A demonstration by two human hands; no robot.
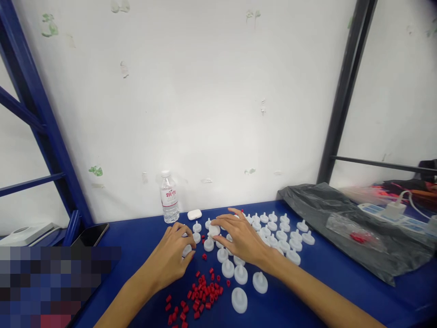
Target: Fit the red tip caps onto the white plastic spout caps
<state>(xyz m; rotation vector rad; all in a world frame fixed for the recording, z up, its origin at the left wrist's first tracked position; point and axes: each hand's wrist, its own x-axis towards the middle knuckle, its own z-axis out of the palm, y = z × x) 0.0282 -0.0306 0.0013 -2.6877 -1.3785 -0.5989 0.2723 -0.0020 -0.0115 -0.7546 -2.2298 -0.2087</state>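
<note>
Several white plastic caps (283,237) with small stems stand in rows on the blue table (136,246). A heap of small red pieces (201,294) lies in front of them. My right hand (241,237) reaches over the caps, its fingers pinched on one white cap (214,230). My left hand (174,255) rests curled on the table, fingers closed round another white cap (187,250).
A water bottle (169,198) and a small white case (194,214) stand by the wall. A dark phone (90,234) lies at left. At right lie a grey plastic bag (341,218) holding a clear pouch (355,232) with red pieces, and a power strip (392,214).
</note>
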